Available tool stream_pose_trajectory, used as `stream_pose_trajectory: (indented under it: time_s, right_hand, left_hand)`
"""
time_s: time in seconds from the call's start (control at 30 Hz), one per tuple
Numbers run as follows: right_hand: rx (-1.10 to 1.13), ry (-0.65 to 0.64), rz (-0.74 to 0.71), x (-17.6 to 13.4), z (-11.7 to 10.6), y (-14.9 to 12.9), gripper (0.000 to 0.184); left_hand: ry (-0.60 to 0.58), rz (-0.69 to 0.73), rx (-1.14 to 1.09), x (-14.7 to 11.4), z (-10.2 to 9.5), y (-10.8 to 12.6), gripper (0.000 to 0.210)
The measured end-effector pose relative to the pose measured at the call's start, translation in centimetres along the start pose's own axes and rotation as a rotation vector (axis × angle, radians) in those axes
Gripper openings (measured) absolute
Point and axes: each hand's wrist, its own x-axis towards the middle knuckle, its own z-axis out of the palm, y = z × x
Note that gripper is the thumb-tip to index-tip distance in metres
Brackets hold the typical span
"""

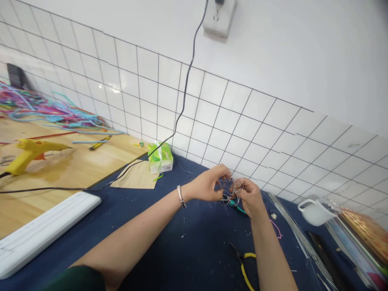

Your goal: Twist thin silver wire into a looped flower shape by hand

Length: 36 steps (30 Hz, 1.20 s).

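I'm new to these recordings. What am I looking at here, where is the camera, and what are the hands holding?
There is no machine: one camera worn on a person's head looks down at their own bare hands. The left hand, with a bracelet at the wrist, and the right hand together pinch a small tangle of thin wire above a dark blue cloth. Yellow-handled pliers lie nearer the person. Farther left are a tissue pack, a yellow glue gun and colourful cords.

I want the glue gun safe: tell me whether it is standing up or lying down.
Lying down. The yellow glue gun rests on its side on the wooden tabletop, nozzle pointing right, far from both hands.
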Motion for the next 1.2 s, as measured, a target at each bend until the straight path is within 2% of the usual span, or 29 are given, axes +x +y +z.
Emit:
stream_pose_trajectory:
  time_s: [0.27, 0.53, 0.6, 0.67, 0.8, 0.9, 0.97, 1.07, 1.17, 1.2]
  right_hand:
    - [0.009, -0.056, -0.062, 0.1, -0.6, 0.2, 0.009]
    - [-0.016, -0.017, -0.051, 0.2, -0.7, 0.2, 0.011]
    - [-0.028, 0.028, -0.033, 0.1, -0.5, -0.1, 0.009]
    - [-0.029, 0.073, -0.018, -0.1, -0.3, -0.4, 0.008]
    - [-0.003, 0.120, -0.040, -0.3, -0.3, -1.2, 0.021]
    - [-0.058, 0.177, -0.095, -0.3, -0.6, -1.5, 0.026]
    - [-0.158, 0.210, -0.114, -0.4, -0.8, -1.7, 0.022]
    - [-0.394, 0.178, -0.191, -0.9, -0.7, -2.2, 0.016]
    - [-0.615, -0.010, -0.404, -1.2, 0.0, -2.5, 0.018]
    - [-0.691, -0.036, -0.469, -1.3, 0.3, -2.5, 0.023]
  left_hand:
    - [-0.036, 0.089, 0.040, 0.2, -0.4, -0.5, 0.032]
    - [-0.005, 0.057, -0.065, 0.2, -0.4, -0.8, 0.030]
    - [0.052, -0.006, -0.170, 0.1, 0.3, -1.0, 0.029]
    - [0.124, -0.129, -0.347, 0.0, 1.2, -1.2, 0.028]
    - [0.209, -0.333, -0.881, 0.0, 2.6, -2.0, 0.024]
    - [0.288, -0.445, -1.185, 0.3, 2.4, -2.2, 0.022]
    - [0.327, -0.491, -1.286, 0.4, 2.0, -2.2, 0.021]
    - [0.355, -0.508, -1.353, 0.5, 1.6, -2.1, 0.020]
    - [0.345, -0.516, -1.350, 0.3, 2.0, -2.2, 0.020]
    - [0.340, -0.521, -1.342, 0.3, 2.2, -2.3, 0.020]
